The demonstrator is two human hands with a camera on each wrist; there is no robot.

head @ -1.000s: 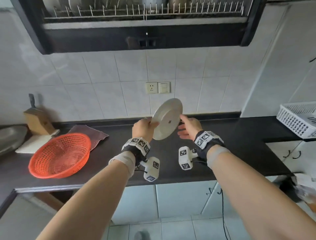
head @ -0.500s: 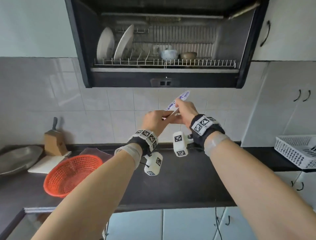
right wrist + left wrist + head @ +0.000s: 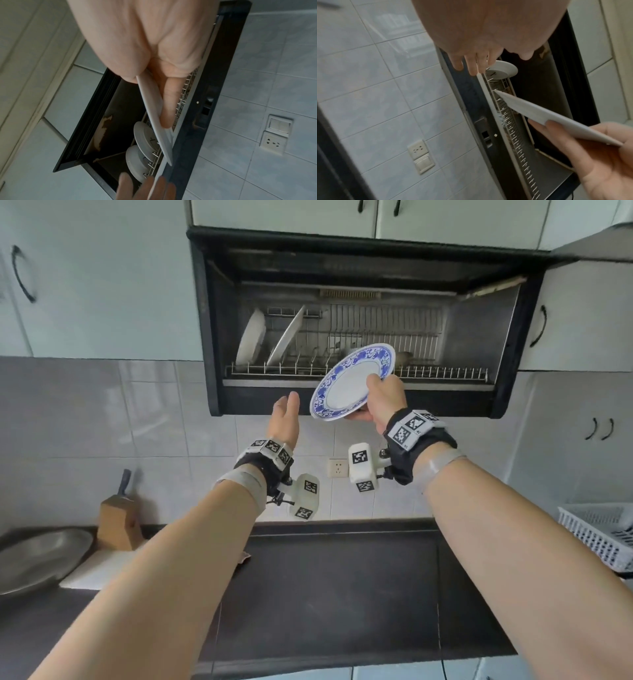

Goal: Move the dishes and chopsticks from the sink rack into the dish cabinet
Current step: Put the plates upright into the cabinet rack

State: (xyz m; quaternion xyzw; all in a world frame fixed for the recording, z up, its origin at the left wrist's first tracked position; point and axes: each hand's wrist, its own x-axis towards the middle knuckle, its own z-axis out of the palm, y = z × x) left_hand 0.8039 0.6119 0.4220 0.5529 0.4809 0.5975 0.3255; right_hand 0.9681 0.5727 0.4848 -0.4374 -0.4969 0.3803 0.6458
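Inside dish cabinet two white plates racked already; blue-rimmed plate pinched by right hand, not yet slotted; left hand fingers straight, empty.

Glossy glazed ceramic on the blue-rimmed plate, smooth and bright. Thin bare metal wire in the cabinet rack behind it, dull silver. Two plain white plates left of it in the rack, same glossy glaze. Matt black casing round the dish cabinet. Below the plate, smooth dark table with a low sheen; pale glossy wall tiles; raw wood knife block; brushed metal tray; white plastic lattice basket.
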